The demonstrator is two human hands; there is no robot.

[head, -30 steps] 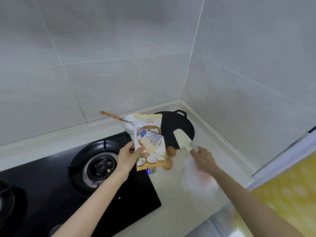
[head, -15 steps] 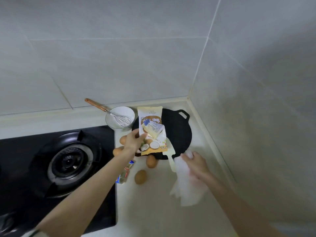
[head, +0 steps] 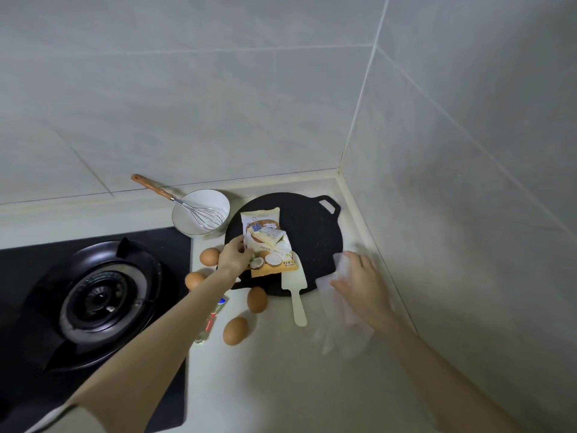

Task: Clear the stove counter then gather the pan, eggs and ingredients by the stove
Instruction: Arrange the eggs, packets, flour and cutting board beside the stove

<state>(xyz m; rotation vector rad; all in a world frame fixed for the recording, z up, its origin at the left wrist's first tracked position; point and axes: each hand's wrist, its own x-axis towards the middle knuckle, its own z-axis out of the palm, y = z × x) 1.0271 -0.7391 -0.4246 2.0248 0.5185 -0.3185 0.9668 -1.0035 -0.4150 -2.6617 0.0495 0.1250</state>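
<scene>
Two grey-tiled walls [head: 218, 104], pale corner counter [head: 281, 385], black gas stove [head: 175, 246]

left hand [head: 232, 256]: arm outstretched, fingers pinching | right hand [head: 359, 282]: fingers straight, palm down

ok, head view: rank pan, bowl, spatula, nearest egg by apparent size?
1. pan
2. bowl
3. spatula: longer than the bowl but slimmer, so close
4. nearest egg, clearly smallest

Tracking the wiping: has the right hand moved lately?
Yes. The right hand has shifted away from the spatula, rightward along the pan rim toward the wall.
</scene>
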